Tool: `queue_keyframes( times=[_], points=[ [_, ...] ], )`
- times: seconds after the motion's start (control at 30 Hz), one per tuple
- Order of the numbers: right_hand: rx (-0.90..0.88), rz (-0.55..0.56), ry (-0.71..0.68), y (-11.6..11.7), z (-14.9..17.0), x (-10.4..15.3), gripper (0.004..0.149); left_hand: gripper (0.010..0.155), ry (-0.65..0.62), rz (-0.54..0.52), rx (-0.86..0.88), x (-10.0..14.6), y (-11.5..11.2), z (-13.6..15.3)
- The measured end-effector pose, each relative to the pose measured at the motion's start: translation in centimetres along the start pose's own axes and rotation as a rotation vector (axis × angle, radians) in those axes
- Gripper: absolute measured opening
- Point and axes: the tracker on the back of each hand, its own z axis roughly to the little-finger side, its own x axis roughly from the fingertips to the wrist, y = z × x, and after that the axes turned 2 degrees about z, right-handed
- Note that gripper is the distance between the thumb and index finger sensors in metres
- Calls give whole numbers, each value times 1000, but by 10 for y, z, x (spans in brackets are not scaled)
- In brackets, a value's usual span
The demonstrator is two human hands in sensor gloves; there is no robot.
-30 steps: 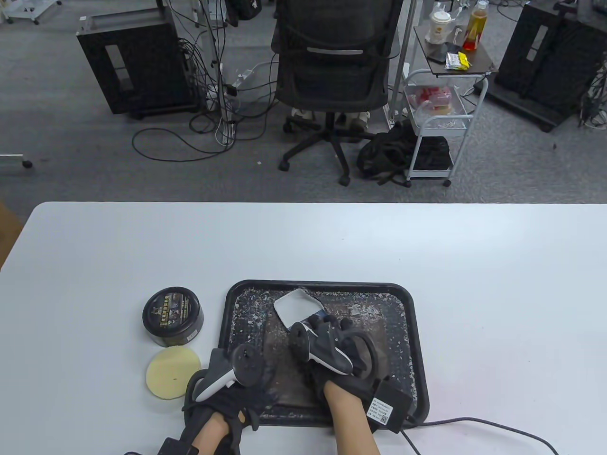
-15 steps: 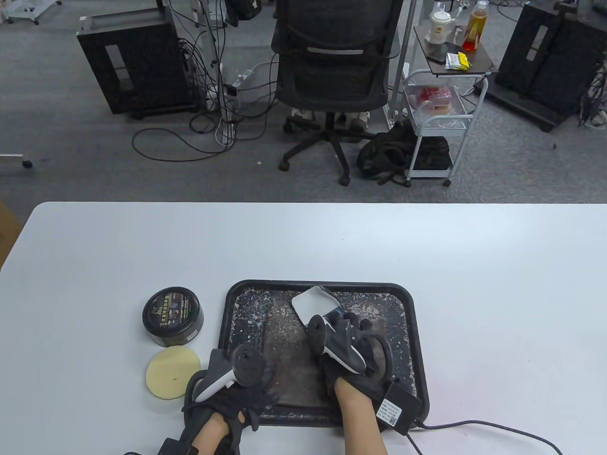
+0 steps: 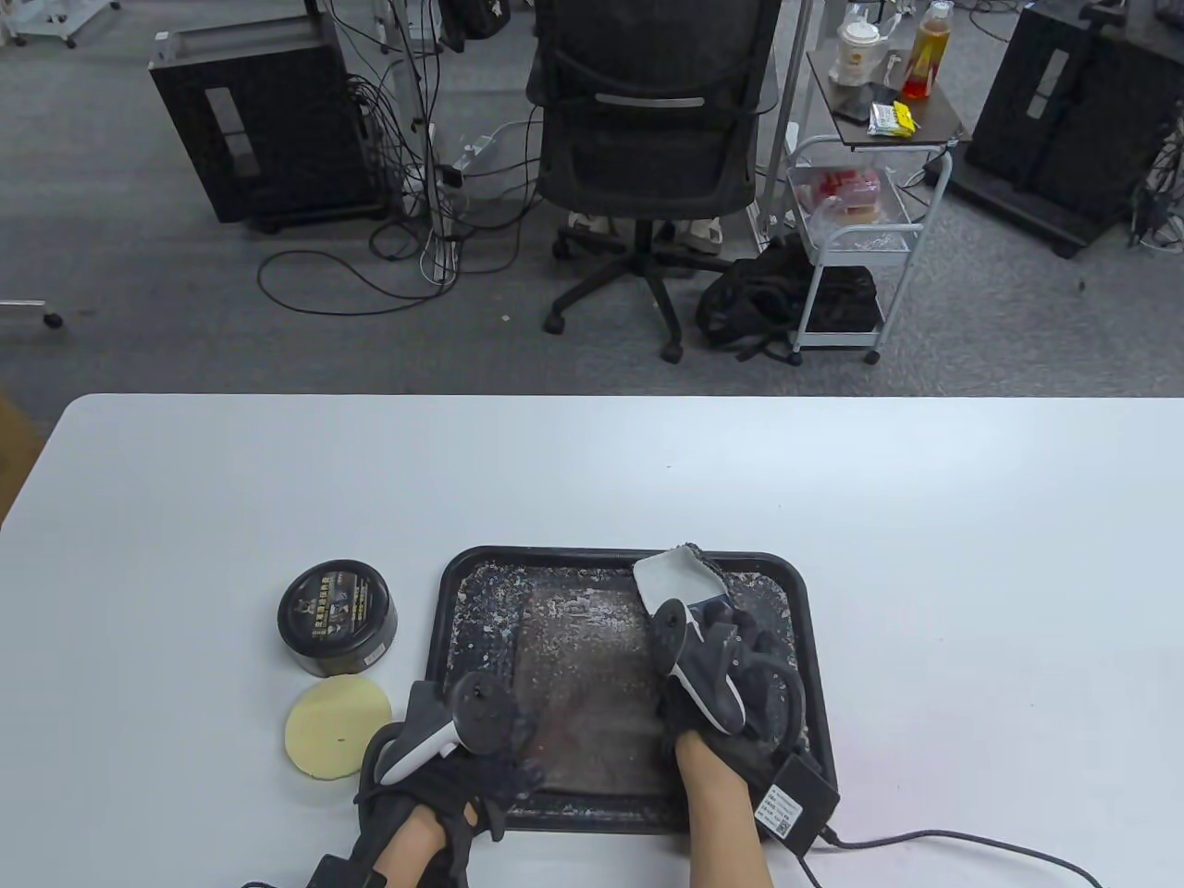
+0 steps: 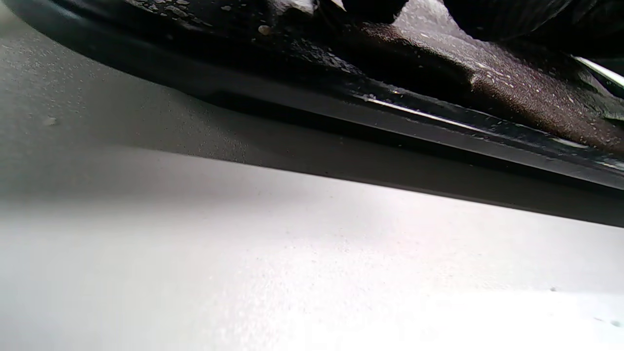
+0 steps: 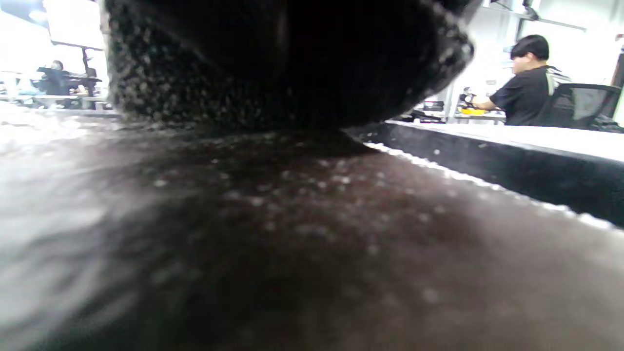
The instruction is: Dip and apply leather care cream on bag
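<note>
The right hand [image 3: 731, 666] has its grip closed around a pale grey cloth or pad [image 3: 673, 578], fingers curled over its near end while the free end sticks out away from the person toward the tray's far rim. It presses that cloth down near the far right part of a flat dark brown leather piece [image 3: 578, 684], presumably the bag, which lies inside a black tray [image 3: 444, 601] speckled with whitish flecks. The leather's long axis runs from the person toward the far edge of the desk [image 3: 925, 518], and most of its surface stretches to the left of the working hand, so the next strokes probably have to travel leftward and back toward the person. The left hand [image 3: 462, 768] sits at the tray's near left corner, its fingers resting on the rim and the leather's near edge as if steadying it; whether they curl round anything I cannot tell. The cream tin [image 3: 338, 615], lid on, stands on the desk just left of the tray, with a round yellow sponge applicator [image 3: 338, 726] lying right beside it, nearer the person. Both sit closer to the left hand than the right.
</note>
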Motion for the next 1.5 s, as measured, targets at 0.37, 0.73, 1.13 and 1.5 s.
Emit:
queue_keyframes(
  times=[0.37,0.73,1.13,1.5],
  points=[
    [5,-31,10,0,2,1,52,74,2,4,-4,0,0,0],
    [43,-63,-163,2,-36,17,53,74,9,3,-18,0,-1,-1],
    [-11,-114,-358,3,-82,37,53,74,12,7,-26,-2,-1,-3],
    [-183,-164,-483,5,-92,45,53,74,14,7,-24,-2,-1,-3]
  ],
)
